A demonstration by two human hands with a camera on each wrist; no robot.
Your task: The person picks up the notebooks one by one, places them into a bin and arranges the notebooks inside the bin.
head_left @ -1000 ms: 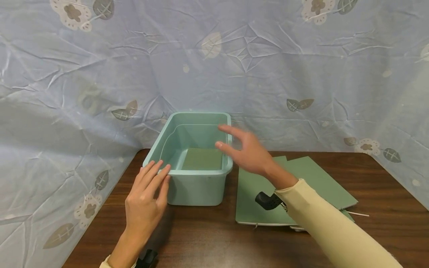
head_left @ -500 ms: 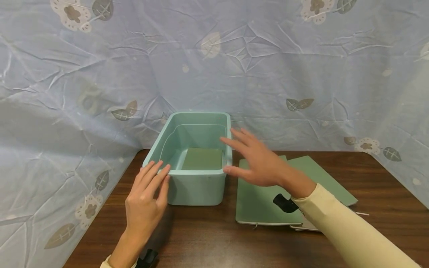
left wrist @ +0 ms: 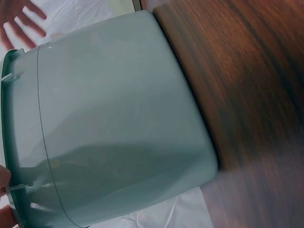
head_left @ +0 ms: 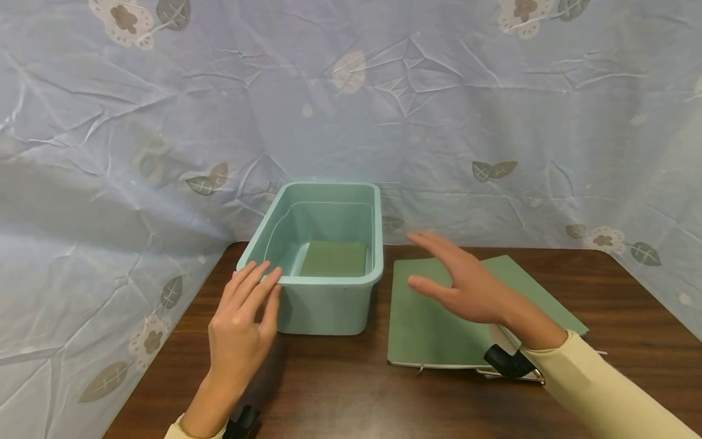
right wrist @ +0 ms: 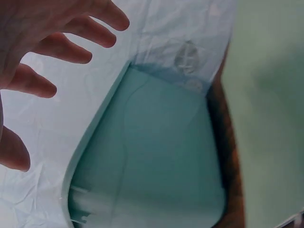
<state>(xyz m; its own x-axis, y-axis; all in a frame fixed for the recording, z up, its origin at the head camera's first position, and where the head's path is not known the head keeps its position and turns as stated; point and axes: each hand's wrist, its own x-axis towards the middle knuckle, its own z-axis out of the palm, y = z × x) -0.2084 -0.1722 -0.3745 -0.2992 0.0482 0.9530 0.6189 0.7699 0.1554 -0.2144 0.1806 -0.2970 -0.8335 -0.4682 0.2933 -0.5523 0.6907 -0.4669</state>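
Blue-green bin (head_left: pixel 323 281) stands upright on the desk (head_left: pixel 340 390); we see one green book (head_left: pixel 334 259) inside, on its floor towards the right wall. More green notebooks (head_left: pixel 425 317) lie beside it on the right, overlapping, partly hidden by the forearm.

Left hand (head_left: pixel 238 332): fingers lightly bent, resting on the rim at the bin's near left corner; we cannot tell how firmly. Right hand (head_left: pixel 477 292): spread, thumb well apart from the fingers, nothing held, above the notebooks.

Our judgement on handling: keep the left hand steady so the bin cannot slide. Covers lie flat, so we would slip the thumb under an exposed edge and pinch thickness, not surface. Take one notebook at a time; a loose pinch could let pages fan or drag its neighbour.
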